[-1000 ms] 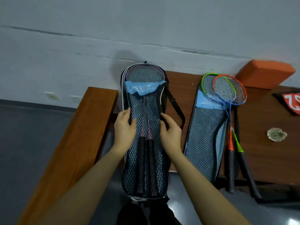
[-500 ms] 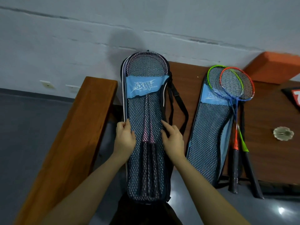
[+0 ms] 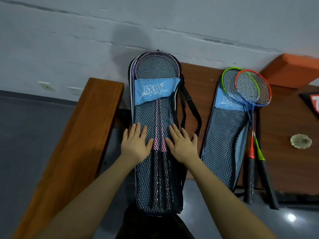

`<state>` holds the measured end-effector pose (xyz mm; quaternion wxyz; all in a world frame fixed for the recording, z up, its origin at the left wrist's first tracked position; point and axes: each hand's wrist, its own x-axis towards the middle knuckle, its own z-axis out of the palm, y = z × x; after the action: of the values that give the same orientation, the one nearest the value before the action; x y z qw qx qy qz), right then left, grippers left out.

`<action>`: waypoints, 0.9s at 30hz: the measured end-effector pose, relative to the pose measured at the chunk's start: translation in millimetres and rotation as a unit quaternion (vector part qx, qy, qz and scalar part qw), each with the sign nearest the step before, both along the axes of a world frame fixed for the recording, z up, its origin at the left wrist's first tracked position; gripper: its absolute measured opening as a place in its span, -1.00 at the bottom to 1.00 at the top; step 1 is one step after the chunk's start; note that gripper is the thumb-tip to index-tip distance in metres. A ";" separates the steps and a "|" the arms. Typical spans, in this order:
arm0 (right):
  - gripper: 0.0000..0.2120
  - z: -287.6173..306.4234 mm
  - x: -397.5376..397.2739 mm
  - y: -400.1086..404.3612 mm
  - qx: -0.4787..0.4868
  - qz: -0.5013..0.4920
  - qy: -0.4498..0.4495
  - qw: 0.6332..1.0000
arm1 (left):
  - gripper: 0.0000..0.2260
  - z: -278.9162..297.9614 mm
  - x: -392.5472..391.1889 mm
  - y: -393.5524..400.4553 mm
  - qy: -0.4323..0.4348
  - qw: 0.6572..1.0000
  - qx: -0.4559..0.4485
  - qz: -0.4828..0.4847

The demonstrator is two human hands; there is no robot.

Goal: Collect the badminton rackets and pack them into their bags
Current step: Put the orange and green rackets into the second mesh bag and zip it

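Both hands lie flat on the packed mesh bag, which stands propped against the wall between a wooden bench and the brown table: the left hand and the right hand press with straight, spread fingers on either side of the pink racket shafts seen through the netting, and neither one grips anything. The second bag lies on the table just to the right, with the green racket and the orange and blue racket resting on top of its upper end rather than inside it, so that pair looks not yet packed. A shuttlecock sits further right on the table. The bag itself is probably light and floppy (mesh and thin cloth, with only the rackets inside giving it any stiffness), so it would sag if lifted by an edge; holding it around the middle where the shafts run, or by the black strap, seems safest. The loose rackets are stiff and light, best taken by their wrapped handles and kept off the strings
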<state>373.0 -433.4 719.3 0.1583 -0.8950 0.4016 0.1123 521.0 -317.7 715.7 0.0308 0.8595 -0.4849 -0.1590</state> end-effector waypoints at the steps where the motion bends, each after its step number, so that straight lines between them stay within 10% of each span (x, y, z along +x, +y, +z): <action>1: -0.44 1.3 -0.2 0.4 0.005 -0.003 -0.007 1.000 | -0.43 3.0 -0.2 -1.4 0.001 1.000 -0.004 0.000; 14: -0.68 39.4 -79.7 -61.0 -0.021 -0.149 -0.279 0.948 | -0.64 57.2 -86.8 -83.1 0.070 0.970 -0.217 -0.085; 27: -0.61 -9.3 -248.6 -194.3 -0.051 -0.247 -0.088 0.964 | -0.65 6.1 -261.2 -245.7 0.201 0.968 -0.137 -0.065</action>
<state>124.3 -627.7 710.0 0.1703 -0.7810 0.6001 -0.0304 259.9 -563.4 721.8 0.2350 0.7643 -0.5405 -0.2618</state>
